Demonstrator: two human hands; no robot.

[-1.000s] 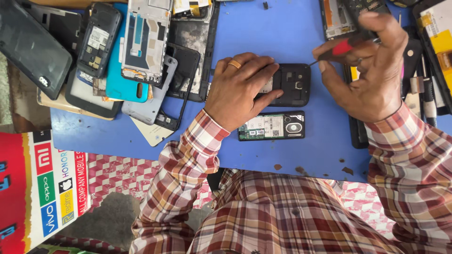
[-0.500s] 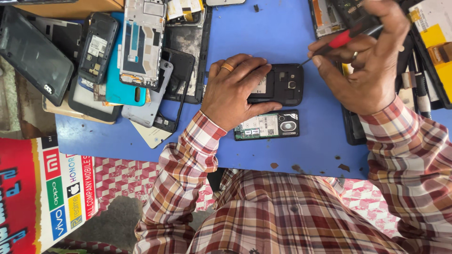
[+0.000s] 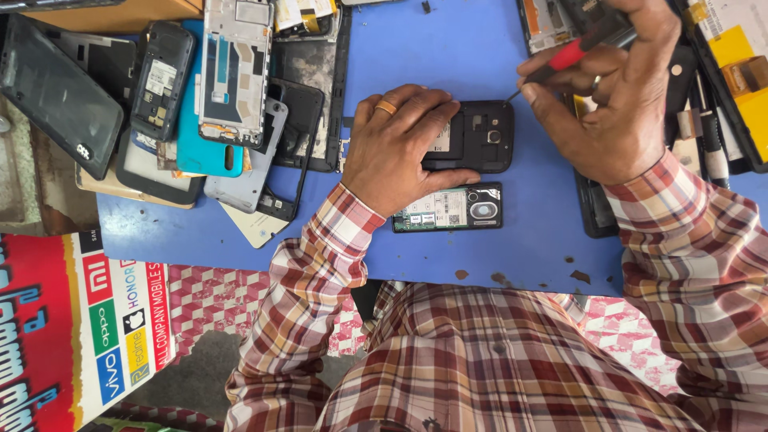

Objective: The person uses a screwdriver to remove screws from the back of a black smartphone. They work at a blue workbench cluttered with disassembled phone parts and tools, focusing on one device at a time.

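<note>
My left hand [image 3: 398, 146] lies flat on a small black phone [image 3: 480, 136] with its back cover off, pinning it to the blue table [image 3: 448, 56]. My right hand [image 3: 612, 112] holds a red-handled screwdriver [image 3: 564, 60] with its tip at the phone's upper right corner. Just below, a second opened phone body [image 3: 450, 208] lies face down, its label and camera ring showing. A ring sits on each hand.
A heap of phone frames, back covers and screens [image 3: 200, 104] crowds the table's left side. More phone parts and a yellow-backed panel [image 3: 728, 64] lie at the right. A dark phone [image 3: 594, 208] lies under my right wrist. A red and white printed board [image 3: 72, 320] stands lower left.
My right hand has shifted the screwdriver tip from left of the hand onto the phone's upper right corner. My left hand stays pressed on the phone.
</note>
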